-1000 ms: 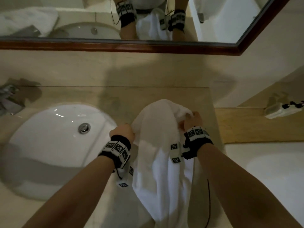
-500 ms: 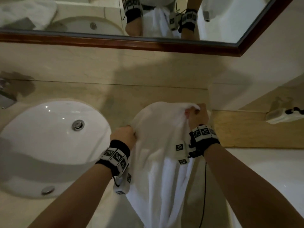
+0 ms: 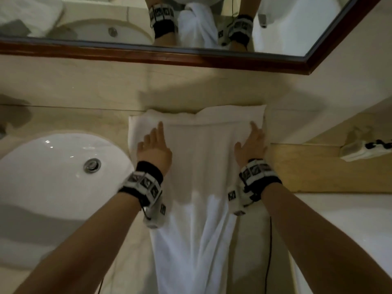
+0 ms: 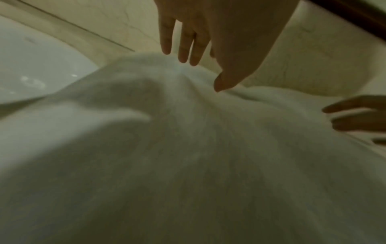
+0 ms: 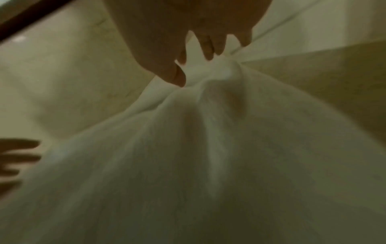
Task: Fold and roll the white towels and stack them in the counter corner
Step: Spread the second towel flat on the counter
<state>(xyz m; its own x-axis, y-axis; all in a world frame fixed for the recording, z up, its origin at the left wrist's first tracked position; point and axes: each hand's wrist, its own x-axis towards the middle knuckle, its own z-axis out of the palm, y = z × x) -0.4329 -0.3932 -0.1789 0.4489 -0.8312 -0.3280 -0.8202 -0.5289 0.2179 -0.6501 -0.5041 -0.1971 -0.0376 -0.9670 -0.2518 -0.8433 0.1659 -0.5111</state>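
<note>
A white towel (image 3: 201,158) lies spread on the beige counter, its far edge against the back wall and its near part hanging over the counter's front edge. My left hand (image 3: 154,143) rests flat on the towel's left side with fingers straight. On the towel's right side my right hand (image 3: 251,141) lies flat too. In the left wrist view the towel (image 4: 188,148) fills the frame, and the left fingers (image 4: 183,41) point straight over its far edge. The right wrist view shows the towel (image 5: 208,156) bunched in soft ridges under the right fingers (image 5: 208,44).
A white sink basin (image 3: 53,179) with a metal drain (image 3: 91,165) lies left of the towel. A wood-framed mirror (image 3: 191,56) runs above the back wall. A lower wooden ledge (image 3: 318,166) sits to the right, with a white device (image 3: 360,149) on it.
Both hands gripped the towel's top edge and held it up; now the towel lies spread flat against the back wall and both hands have let go, lying open on it.
</note>
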